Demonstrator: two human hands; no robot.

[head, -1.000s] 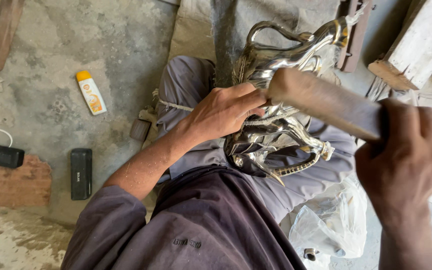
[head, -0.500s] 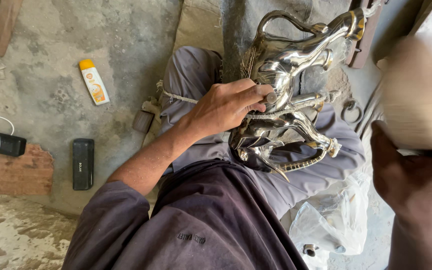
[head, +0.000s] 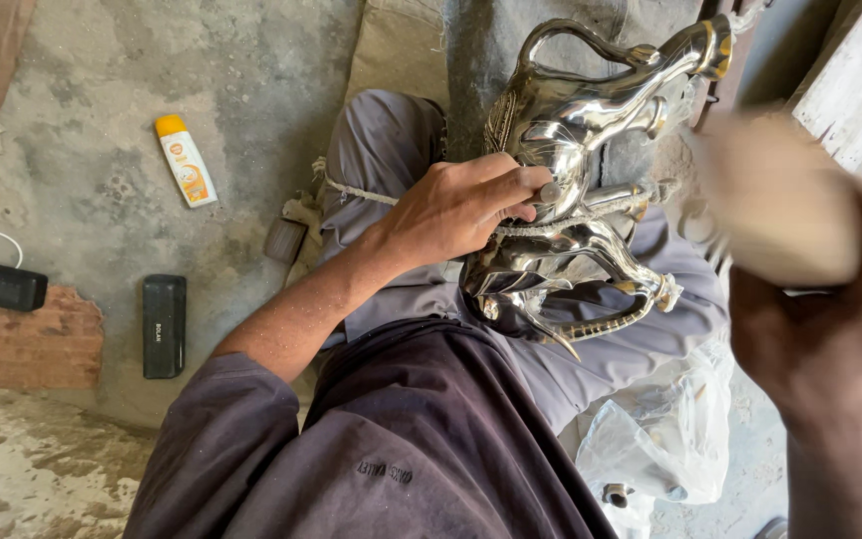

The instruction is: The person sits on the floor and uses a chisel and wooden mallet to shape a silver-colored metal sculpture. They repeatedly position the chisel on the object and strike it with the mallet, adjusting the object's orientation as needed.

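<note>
A shiny silver metal animal figure [head: 591, 150] lies across my lap on grey trousers. My left hand [head: 456, 210] rests on its middle, fingers pinching a small metal punch against the body. My right hand [head: 820, 329] is raised at the right edge, shut on a wooden mallet [head: 780, 200] that is blurred by motion and held away from the figure.
On the concrete floor at left lie a white tube with a yellow cap [head: 185, 160], a black rectangular device [head: 164, 325], a black charger with white cable [head: 0, 285] and a brick [head: 22, 344]. A clear plastic bag [head: 665, 439] sits by my right leg. A wooden block [head: 850, 80] is at the upper right.
The mallet was down on the figure a second ago; my right hand has swung it up and to the right. My left hand stays on the figure.
</note>
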